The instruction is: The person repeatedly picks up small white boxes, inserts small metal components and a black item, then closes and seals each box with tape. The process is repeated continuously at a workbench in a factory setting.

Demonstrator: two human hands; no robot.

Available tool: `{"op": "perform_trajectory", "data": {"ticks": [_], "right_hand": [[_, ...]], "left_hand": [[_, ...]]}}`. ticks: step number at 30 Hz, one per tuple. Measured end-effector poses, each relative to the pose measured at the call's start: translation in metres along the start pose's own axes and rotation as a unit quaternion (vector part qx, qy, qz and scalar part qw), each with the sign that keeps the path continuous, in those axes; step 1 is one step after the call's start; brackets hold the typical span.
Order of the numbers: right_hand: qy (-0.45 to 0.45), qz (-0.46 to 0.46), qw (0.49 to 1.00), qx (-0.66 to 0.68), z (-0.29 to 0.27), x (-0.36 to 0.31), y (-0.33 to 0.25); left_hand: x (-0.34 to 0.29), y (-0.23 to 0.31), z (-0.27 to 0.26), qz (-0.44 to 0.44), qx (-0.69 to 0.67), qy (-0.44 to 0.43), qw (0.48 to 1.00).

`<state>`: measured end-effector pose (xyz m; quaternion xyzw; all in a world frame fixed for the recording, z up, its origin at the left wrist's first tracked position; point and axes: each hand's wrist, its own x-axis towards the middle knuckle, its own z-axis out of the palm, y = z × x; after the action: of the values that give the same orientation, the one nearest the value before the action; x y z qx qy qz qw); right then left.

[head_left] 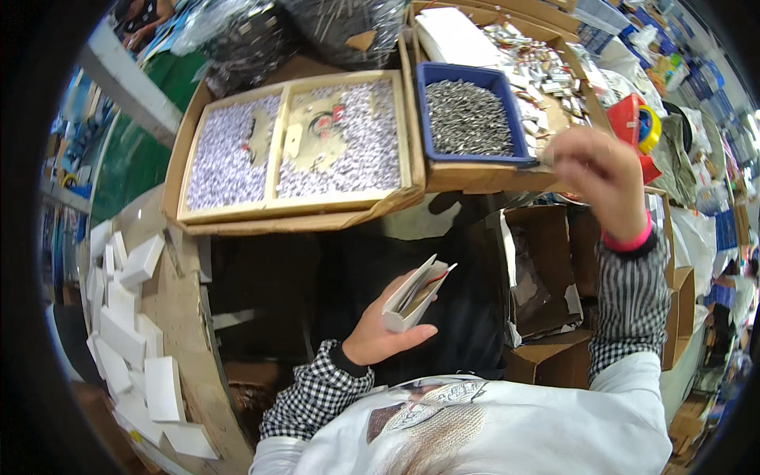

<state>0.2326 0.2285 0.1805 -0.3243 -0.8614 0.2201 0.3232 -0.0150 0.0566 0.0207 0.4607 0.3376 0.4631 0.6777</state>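
Note:
My left hand (380,332) is closed around a narrow white cardboard box (405,317), held in front of my body. Its top flaps stand apart, and a thin red strip shows between them; the rest of what is inside I cannot make out. Up at the right, my right hand (598,170) is raised near the right corner of a blue plastic tray (518,142). Motion smears its fingers, so whether they hold anything is unclear. Small dark metal pieces (467,117) fill that tray. Just beyond the hand, loose small white and silver parts (546,75) lie in a cardboard carton.
At the upper left, a two-part wooden tray (275,158) holds many small white-and-purple pieces. White boxes (123,332) are piled on the left table (186,317). An open brown carton (546,229) stands below my right forearm. A red-and-yellow tape dispenser (637,131) sits at the right.

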Motion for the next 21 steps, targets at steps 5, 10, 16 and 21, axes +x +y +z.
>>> {"op": "perform_trajectory", "data": {"ticks": [5,10,16,21], "right_hand": [[-0.167,-0.026,0.971,0.171,0.055,-0.020,-0.050],[-0.235,0.011,0.946,0.222,0.086,-0.018,-0.054],[-0.239,0.059,0.954,0.173,0.089,-0.015,-0.069],[-0.157,0.105,0.978,0.086,0.070,-0.012,-0.055]], "left_hand": [[0.000,0.001,0.002,0.033,0.096,0.003,0.995],[-0.006,0.005,0.003,0.015,0.069,-0.003,0.998],[-0.005,0.002,0.003,0.026,-0.027,0.011,0.999],[-0.008,0.004,-0.002,0.024,-0.041,0.010,0.999]]}}
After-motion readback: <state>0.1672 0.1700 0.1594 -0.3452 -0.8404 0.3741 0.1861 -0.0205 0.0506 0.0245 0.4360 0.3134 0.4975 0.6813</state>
